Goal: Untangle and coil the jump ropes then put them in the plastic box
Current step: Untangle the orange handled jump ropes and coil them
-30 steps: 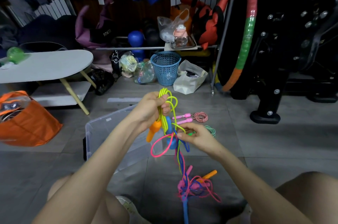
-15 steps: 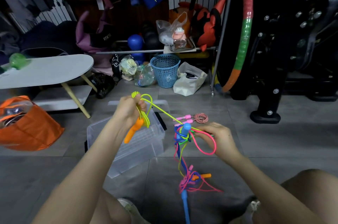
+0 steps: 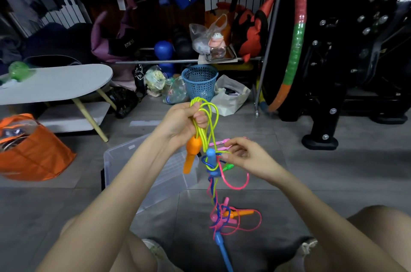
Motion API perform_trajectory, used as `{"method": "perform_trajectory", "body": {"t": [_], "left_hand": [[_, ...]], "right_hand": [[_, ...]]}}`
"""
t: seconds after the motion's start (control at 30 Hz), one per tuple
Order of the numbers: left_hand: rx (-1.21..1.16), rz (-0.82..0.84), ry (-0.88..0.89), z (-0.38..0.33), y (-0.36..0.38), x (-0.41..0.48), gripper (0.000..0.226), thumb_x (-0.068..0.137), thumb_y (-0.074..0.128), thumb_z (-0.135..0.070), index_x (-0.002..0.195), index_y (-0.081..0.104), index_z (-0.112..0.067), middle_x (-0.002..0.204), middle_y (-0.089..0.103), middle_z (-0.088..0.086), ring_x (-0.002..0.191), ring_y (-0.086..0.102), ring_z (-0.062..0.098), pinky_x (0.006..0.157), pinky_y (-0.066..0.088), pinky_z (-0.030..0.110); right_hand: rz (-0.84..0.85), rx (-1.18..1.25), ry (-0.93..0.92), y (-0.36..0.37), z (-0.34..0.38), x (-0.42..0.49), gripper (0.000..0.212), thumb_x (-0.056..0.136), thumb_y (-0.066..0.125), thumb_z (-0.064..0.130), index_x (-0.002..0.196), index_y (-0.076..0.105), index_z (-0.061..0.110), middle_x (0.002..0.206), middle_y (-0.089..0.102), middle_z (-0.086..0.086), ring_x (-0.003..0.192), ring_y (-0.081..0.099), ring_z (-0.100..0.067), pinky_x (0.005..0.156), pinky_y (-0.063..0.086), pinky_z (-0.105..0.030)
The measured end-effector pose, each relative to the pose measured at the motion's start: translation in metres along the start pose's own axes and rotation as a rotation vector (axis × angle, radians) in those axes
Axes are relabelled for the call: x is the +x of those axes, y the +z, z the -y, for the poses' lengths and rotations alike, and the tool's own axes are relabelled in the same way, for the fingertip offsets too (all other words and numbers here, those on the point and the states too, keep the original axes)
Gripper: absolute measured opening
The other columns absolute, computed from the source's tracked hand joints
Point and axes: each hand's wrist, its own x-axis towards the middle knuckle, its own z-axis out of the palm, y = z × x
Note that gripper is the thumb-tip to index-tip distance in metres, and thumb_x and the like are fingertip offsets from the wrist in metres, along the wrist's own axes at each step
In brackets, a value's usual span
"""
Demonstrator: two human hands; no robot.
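The left hand (image 3: 184,122) is gripping several gathered loops of the yellow-green rope (image 3: 209,114), fingers curled tight round them, with the orange handle (image 3: 192,154) hanging just below the fist. The right hand (image 3: 246,156) is working at the knot round the blue handle (image 3: 210,156), thumb and forefinger curling in and pinching what looks like the yellow-green strand where it is threading through blue and pink cord, though the exact strand is hard to tell. The rest of the tangle (image 3: 224,216) is lying on the floor between the knees, and the plastic box (image 3: 124,156) is sitting on the floor behind the left forearm. Freeing this rope is likely going best by feeding slack back through the knot, not by hauling on the coil, which would be tightening it
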Motion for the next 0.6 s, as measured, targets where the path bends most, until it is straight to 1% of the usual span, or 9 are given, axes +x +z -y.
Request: {"method": "perform_trajectory", "body": {"t": [0.07,0.1,0.17,0.23,0.3,0.4,0.47,0.53,0.6], "left_hand": [[-0.019,-0.006,0.010,-0.004,0.000,-0.001,0.030,0.097,0.027,0.001,0.070,0.038,-0.008,0.045,0.033,-0.003,0.038,0.035,0.007,0.043,0.028,0.016],[-0.028,-0.003,0.007,-0.005,0.001,-0.001,0.030,0.097,0.027,0.001,0.070,0.038,-0.008,0.045,0.033,-0.003,0.038,0.036,0.007,0.043,0.029,0.016],[-0.050,0.001,0.002,-0.008,0.002,-0.002,0.030,0.097,0.027,0.000,0.070,0.037,-0.009,0.045,0.033,-0.003,0.038,0.036,0.007,0.042,0.029,0.015],[-0.062,0.008,0.007,-0.011,0.004,-0.003,0.031,0.097,0.026,-0.001,0.070,0.037,-0.009,0.045,0.033,-0.003,0.038,0.036,0.006,0.042,0.029,0.015],[-0.068,0.009,0.013,-0.014,0.005,-0.004,0.030,0.097,0.026,-0.001,0.070,0.037,-0.009,0.045,0.034,-0.003,0.038,0.036,0.007,0.042,0.030,0.014],[-0.062,-0.029,0.029,-0.017,0.000,-0.002,0.030,0.097,0.026,0.000,0.071,0.036,-0.010,0.045,0.033,-0.003,0.038,0.036,0.007,0.041,0.030,0.013],[-0.007,-0.092,0.063,-0.021,-0.011,0.001,0.030,0.098,0.026,0.000,0.072,0.035,-0.011,0.044,0.033,-0.004,0.037,0.035,0.007,0.041,0.030,0.014],[0.183,-0.187,0.126,-0.020,-0.027,0.005,0.031,0.098,0.027,0.000,0.070,0.034,-0.012,0.042,0.035,-0.005,0.037,0.036,0.007,0.044,0.031,0.020],[0.464,-0.289,0.180,-0.012,-0.042,0.009,0.032,0.098,0.030,0.001,0.070,0.034,-0.012,0.040,0.038,-0.007,0.036,0.036,0.007,0.048,0.030,0.024]], "right_hand": [[-0.018,-0.289,-0.016,0.004,0.001,0.001,0.050,0.065,0.073,0.055,0.106,0.059,0.031,0.105,0.062,0.010,0.099,0.056,-0.011,0.089,0.045,-0.033],[-0.051,-0.423,-0.043,0.007,0.004,0.000,0.059,0.063,0.073,0.057,0.113,0.058,0.030,0.113,0.060,0.008,0.105,0.053,-0.014,0.092,0.043,-0.034],[-0.188,-0.560,-0.131,0.018,0.009,-0.003,0.068,0.059,0.072,0.061,0.118,0.055,0.031,0.118,0.055,0.005,0.107,0.050,-0.019,0.091,0.041,-0.033],[-0.331,-0.543,-0.235,0.030,0.012,-0.003,0.060,0.059,0.062,0.066,0.109,0.060,0.034,0.111,0.057,0.004,0.100,0.053,-0.022,0.084,0.043,-0.035],[-0.456,-0.490,-0.310,0.037,0.014,0.000,0.042,0.066,0.057,0.061,0.094,0.066,0.031,0.101,0.060,0.003,0.091,0.056,-0.024,0.077,0.043,-0.036],[-0.513,-0.536,-0.336,0.035,0.021,-0.001,0.030,0.074,0.052,0.048,0.081,0.066,0.022,0.087,0.061,0.004,0.083,0.055,-0.023,0.070,0.039,-0.035],[-0.471,-0.396,-0.233,0.024,0.024,-0.001,0.021,0.080,0.056,0.038,0.080,0.065,0.019,0.080,0.063,0.002,0.079,0.056,-0.023,0.070,0.043,-0.037],[-0.393,-0.074,-0.081,0.008,0.026,0.002,0.004,0.083,0.064,0.022,0.084,0.061,0.024,0.076,0.064,0.002,0.076,0.060,-0.019,0.074,0.049,-0.040],[-0.362,0.149,-0.035,-0.009,0.028,0.003,0.024,0.083,0.064,0.006,0.094,0.055,0.025,0.073,0.061,0.004,0.068,0.058,-0.015,0.071,0.052,-0.038]]}}
